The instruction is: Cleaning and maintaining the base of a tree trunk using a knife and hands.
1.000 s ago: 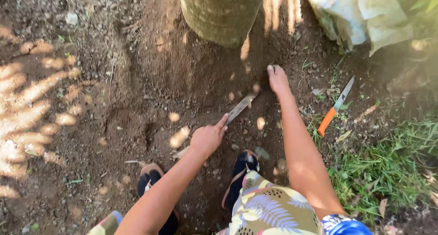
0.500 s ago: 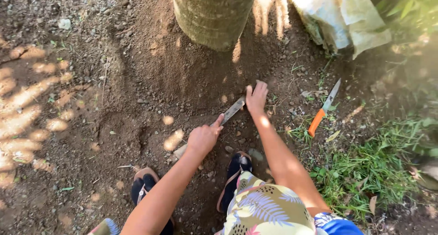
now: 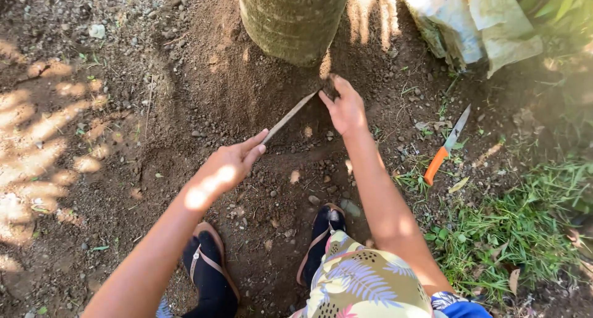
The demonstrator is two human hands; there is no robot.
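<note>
Spanning left hand (image 3: 231, 163) to right hand (image 3: 344, 106): blade (image 3: 290, 115)

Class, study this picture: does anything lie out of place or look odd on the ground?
Yes. An orange-handled knife lies loose on the bare soil to the right, apart from both hands, its blade uncovered beside the grass. Nothing else stands out.
</note>
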